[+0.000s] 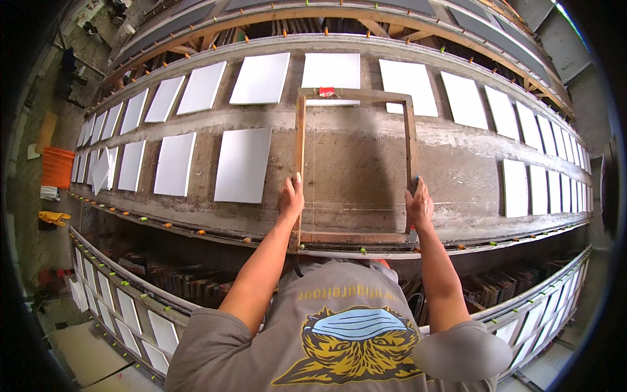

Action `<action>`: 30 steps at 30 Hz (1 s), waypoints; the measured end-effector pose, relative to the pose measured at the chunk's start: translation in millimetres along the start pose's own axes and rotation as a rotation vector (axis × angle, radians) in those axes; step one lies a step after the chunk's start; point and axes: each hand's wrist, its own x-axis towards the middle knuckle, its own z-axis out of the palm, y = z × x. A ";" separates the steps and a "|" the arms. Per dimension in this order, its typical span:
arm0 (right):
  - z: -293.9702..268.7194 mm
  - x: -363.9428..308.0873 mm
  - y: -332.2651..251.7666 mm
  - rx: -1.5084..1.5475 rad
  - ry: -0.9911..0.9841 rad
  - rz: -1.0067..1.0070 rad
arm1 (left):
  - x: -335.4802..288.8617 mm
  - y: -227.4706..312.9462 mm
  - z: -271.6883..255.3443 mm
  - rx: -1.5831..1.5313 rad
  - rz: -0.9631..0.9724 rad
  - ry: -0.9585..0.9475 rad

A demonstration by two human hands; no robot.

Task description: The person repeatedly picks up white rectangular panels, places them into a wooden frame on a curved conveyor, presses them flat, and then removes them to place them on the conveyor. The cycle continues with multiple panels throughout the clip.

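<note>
A rectangular wooden screen-printing frame is held over the long brown table, its far bar crossing a white sheet in the back row. Red tape marks that bar. My left hand grips the left side bar, thumb on top. On the opposite bar, my right hand is closed around the wood. Through the frame I see the brown tabletop; whether the frame touches it I cannot tell. Just left lies another white sheet.
Two rows of white sheets run along the table, with several at the right. Small orange and green clips line its edge rails. Behind me stands another table with white sheets. An orange stack and yellow cloth lie at far left.
</note>
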 end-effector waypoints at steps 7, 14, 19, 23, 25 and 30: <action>3.6 -5.6 5.6 -0.029 -0.019 0.024 | 6.1 -12.0 11.0 -0.034 -0.010 -0.054; -3.4 -3.8 -8.3 -0.002 -0.065 0.063 | 5.1 -13.2 10.8 0.055 -0.011 -0.073; -11.6 -3.9 -19.4 -0.058 -0.104 0.146 | -16.6 25.8 -17.0 0.249 -0.077 -0.155; -8.1 -0.7 -13.8 -0.078 -0.121 0.158 | -26.0 12.2 -15.8 0.172 -0.093 -0.226; -8.1 1.3 -15.3 -0.081 -0.126 0.139 | -25.8 2.5 -10.0 0.156 -0.087 -0.196; -4.6 0.0 -10.0 -0.079 -0.082 0.101 | -25.6 6.0 -11.5 0.110 0.017 -0.135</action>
